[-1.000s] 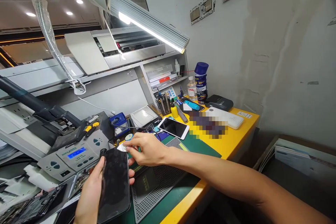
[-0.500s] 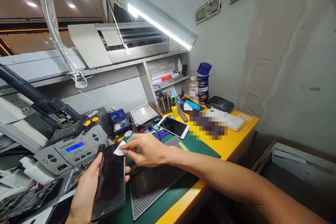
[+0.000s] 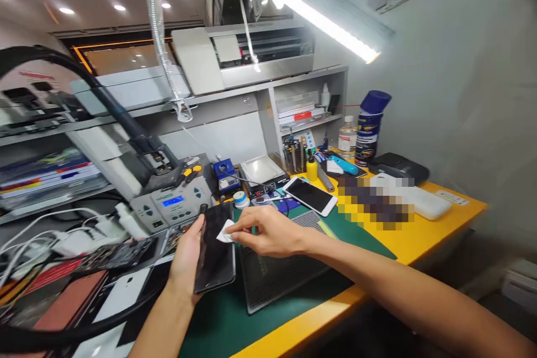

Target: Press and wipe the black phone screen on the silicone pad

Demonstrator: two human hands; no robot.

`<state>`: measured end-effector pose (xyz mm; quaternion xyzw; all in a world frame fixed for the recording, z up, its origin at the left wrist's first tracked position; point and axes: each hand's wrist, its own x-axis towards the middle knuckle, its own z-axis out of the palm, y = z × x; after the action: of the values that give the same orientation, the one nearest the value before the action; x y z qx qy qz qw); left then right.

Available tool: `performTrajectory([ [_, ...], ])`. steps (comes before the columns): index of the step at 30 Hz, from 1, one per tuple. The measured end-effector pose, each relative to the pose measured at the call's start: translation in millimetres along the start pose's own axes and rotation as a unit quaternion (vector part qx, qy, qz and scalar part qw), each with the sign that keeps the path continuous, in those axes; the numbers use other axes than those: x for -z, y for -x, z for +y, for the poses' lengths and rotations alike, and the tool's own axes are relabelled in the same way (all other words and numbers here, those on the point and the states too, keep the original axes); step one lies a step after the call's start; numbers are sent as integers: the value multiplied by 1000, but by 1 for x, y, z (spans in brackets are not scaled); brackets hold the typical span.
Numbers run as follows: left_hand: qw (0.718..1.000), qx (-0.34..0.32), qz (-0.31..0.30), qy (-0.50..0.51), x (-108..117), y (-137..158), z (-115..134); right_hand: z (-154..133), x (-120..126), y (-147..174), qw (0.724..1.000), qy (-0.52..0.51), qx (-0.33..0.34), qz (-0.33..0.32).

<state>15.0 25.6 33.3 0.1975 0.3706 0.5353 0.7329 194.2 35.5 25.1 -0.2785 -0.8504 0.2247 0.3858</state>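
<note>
My left hand (image 3: 187,254) is closed around the left edge of a black smartphone (image 3: 213,268), tilted with its dark glossy face up. The fingers behind the phone are hidden. Between its thumb and fingers, my right hand (image 3: 271,230) pinches a small white wipe (image 3: 225,232). The wipe rests against the upper right part of the phone's face. Below my right hand, a grey perforated mat (image 3: 268,291) lies on the green work mat (image 3: 218,330). A small round jar (image 3: 241,199) stands just beyond my right fingers.
A white phone (image 3: 312,196) lies past my right hand. Behind the black phone stands a hot-air station (image 3: 178,204). Phone parts, a reddish panel (image 3: 71,299) and a black cable crowd the left. A spray can (image 3: 368,137) and clear bottle (image 3: 347,137) stand at the back right.
The view has turned left, so the bench appears shifted right and more of its left side shows. The wipe stays pinched against the phone, slightly lower on its face.
</note>
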Motion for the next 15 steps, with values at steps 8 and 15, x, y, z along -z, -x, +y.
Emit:
performTrajectory([
  [8,1000,-16,5,23,14,-13,4,-13,1,3,994,-48,-34,-91],
  [15,999,4,-11,40,24,-16,5,-23,-1,5,987,-54,-58,-143],
])
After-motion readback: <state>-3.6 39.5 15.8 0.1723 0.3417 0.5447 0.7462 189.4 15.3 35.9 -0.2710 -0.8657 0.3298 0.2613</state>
